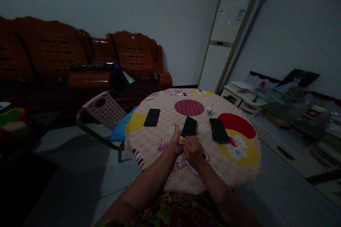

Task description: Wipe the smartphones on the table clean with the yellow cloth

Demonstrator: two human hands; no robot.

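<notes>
A dark smartphone [189, 126] is in front of me over the round table, its screen facing up. My left hand [176, 144] holds it at its lower left side, thumb raised and the other fingers mostly hidden. My right hand [193, 149] is closed on a small yellow cloth [182, 139] at the phone's lower end. To the right lies another dark phone [219, 130], and farther left a third phone [152, 117] with a reddish edge. A small clear bottle [210, 109] with a white cap stands upright behind the right phone.
The table has a patterned cloth [160, 138]. A woven-back chair [106, 111] with a blue cushion [121, 130] stands at its left. Behind are wooden sofas [133, 53] and a tall white cabinet unit [226, 25]. A low cabinet [282, 150] with clutter runs along the right.
</notes>
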